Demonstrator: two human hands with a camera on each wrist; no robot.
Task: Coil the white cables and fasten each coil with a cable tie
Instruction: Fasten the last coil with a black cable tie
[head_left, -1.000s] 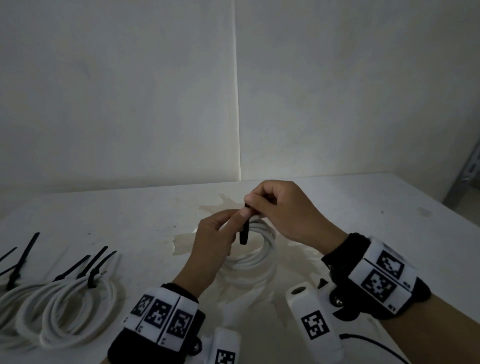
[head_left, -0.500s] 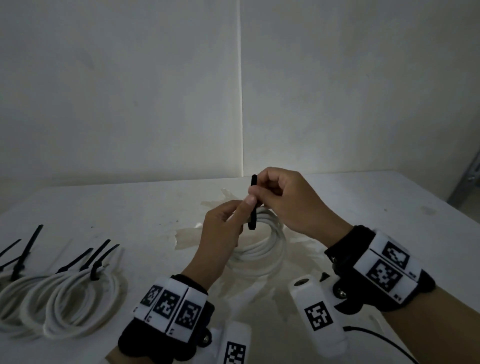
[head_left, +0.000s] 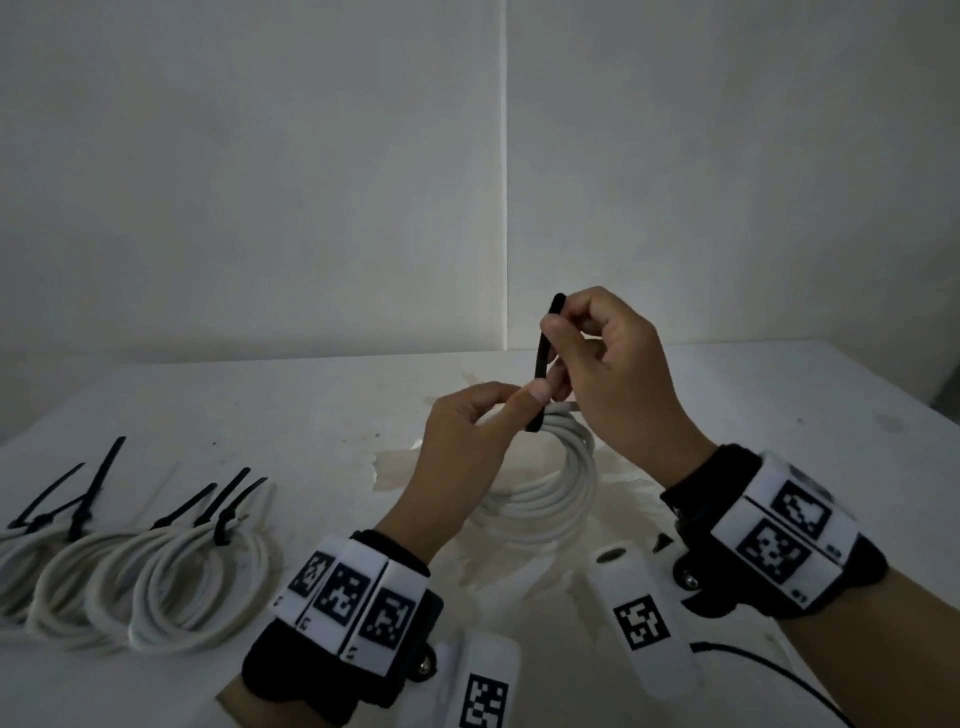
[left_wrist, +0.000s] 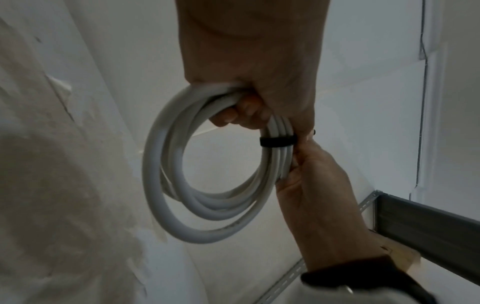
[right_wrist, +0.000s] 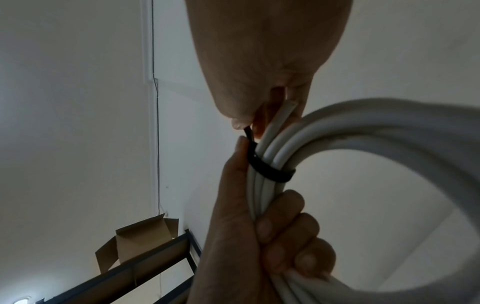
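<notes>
A white cable coil (head_left: 561, 483) hangs above the white table (head_left: 322, 410), held upright. My left hand (head_left: 467, 447) grips the coil's strands, fingers curled round them (right_wrist: 285, 236). A black cable tie (head_left: 543, 358) is looped round the coil (left_wrist: 276, 142) (right_wrist: 270, 170). My right hand (head_left: 608, 374) pinches the tie's free tail between thumb and fingers and holds it upward. The left thumb (head_left: 537, 389) presses beside the tie's head. The coil (left_wrist: 207, 185) shows several turns in the left wrist view.
Several tied white coils (head_left: 156, 577) with black tie tails (head_left: 98, 483) lie at the table's left front. A grey metal shelf frame (left_wrist: 428, 222) stands to the right. A cardboard box (right_wrist: 137, 238) sits on a rack. The wall is close behind.
Both hands have lifted the coil higher off the table. The right hand has drawn the tie's tail further upward, so more black strap shows above the left thumb.
</notes>
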